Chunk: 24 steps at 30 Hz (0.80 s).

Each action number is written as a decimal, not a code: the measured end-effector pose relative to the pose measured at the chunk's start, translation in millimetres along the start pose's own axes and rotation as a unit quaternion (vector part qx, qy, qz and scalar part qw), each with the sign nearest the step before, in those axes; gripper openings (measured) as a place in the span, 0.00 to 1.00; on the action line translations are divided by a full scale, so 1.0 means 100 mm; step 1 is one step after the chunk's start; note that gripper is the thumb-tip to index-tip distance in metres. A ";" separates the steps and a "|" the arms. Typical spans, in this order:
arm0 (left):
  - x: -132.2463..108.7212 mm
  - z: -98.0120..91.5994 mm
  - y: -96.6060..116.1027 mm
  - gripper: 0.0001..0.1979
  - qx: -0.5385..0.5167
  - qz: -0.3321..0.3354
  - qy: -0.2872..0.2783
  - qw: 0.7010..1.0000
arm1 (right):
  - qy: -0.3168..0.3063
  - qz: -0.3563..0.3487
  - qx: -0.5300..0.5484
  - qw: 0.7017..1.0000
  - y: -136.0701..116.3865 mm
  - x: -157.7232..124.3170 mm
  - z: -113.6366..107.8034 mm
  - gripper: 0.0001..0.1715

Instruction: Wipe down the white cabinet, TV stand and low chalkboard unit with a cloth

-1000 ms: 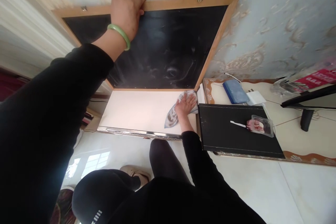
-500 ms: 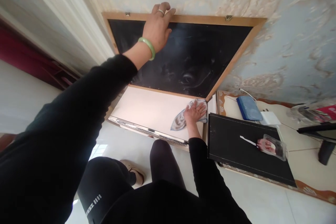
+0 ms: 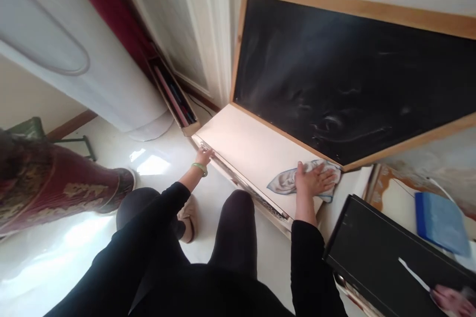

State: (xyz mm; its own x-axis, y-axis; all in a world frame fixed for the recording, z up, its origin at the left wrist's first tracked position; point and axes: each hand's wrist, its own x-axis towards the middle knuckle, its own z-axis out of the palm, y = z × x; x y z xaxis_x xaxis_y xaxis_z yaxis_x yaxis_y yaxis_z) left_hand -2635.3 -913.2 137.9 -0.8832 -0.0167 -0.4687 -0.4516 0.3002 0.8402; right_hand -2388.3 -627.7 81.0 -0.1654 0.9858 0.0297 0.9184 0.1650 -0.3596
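Observation:
My right hand [image 3: 314, 182] lies flat with fingers spread, pressing a white and grey cloth [image 3: 284, 182] with a blue edge onto a low cabinet's white top [image 3: 238, 141]. The cloth is at the top's right end. At the left end, my left hand [image 3: 204, 156], with a green bangle on its wrist, has its fingers bent over the front edge of the cabinet top. A wood-framed blackboard [image 3: 334, 69] leans on the wall behind, its lower edge along the back of the top. Pale chalk smears show on its black face.
To the right is a black panel [image 3: 386, 252] with a white strip [image 3: 414, 274] on it and a blue box [image 3: 442, 223] behind. A narrow box [image 3: 173, 91] of flat things stands left of the cabinet. A large red vase [image 3: 70, 183] and white cylinder [image 3: 122, 59] stand farther left.
My left hand has come down from the blackboard's top frame to the cabinet's front edge. My right hand stays on the cloth. The view has swung left.

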 end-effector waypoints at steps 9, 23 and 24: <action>0.34 -0.05 -0.45 0.35 -0.082 -0.015 -0.020 0.996 | -0.043 -0.161 -0.036 0.985 -0.57 -0.76 0.29 0.58; 0.61 0.00 -0.98 0.51 -0.088 0.081 -0.069 0.990 | -0.148 -0.364 -0.048 0.918 -3.07 -1.20 1.01 0.43; 0.62 -0.02 -0.98 0.50 -0.097 0.077 -0.078 0.989 | -0.150 -0.371 -0.044 0.915 -3.13 -1.22 1.03 0.42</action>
State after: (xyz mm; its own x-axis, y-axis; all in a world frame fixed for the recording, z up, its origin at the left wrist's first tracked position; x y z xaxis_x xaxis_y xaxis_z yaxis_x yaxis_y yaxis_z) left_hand -2645.9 -945.6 27.6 -0.9200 0.1666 -0.3549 -0.3426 0.0983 0.9343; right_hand -2692.9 -802.9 94.1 -0.8345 0.5504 -0.0269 0.5364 0.8002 -0.2681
